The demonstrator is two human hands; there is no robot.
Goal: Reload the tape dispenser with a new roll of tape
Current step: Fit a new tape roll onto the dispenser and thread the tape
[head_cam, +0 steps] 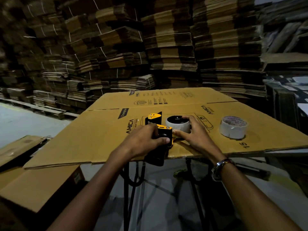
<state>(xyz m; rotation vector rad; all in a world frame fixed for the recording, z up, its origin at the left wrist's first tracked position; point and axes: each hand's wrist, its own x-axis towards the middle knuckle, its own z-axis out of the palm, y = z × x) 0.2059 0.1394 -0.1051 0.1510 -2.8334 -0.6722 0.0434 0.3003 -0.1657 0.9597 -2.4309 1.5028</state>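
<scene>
- Right now the tape dispenser (160, 130), black and yellow, lies near the front edge of a flattened cardboard box (103, 130) spread over a table, its black handle hanging past that edge.
- Gripping it from the left, the left hand (146, 140) has its fingers curled round the body and its thumb across the near side.
- Spread over a white roll of tape (179, 125) seated on the dispenser's hub, the right hand (195, 135) has fingers arched on the far rim and thumb low by the frame; it seems to be pressing or turning the roll.
- A second roll (233, 129), white with a printed core, stands well apart to the right, untouched.
- Which roll is new, I cannot tell.
- Likely risk: the roll seats crooked on the hub and then binds if pressed unevenly.
- Another: the overhanging handle could tip the dispenser off the cardboard should the left hand loosen.
- Also, the loose tape end could stick back onto the roll before being threaded.
</scene>
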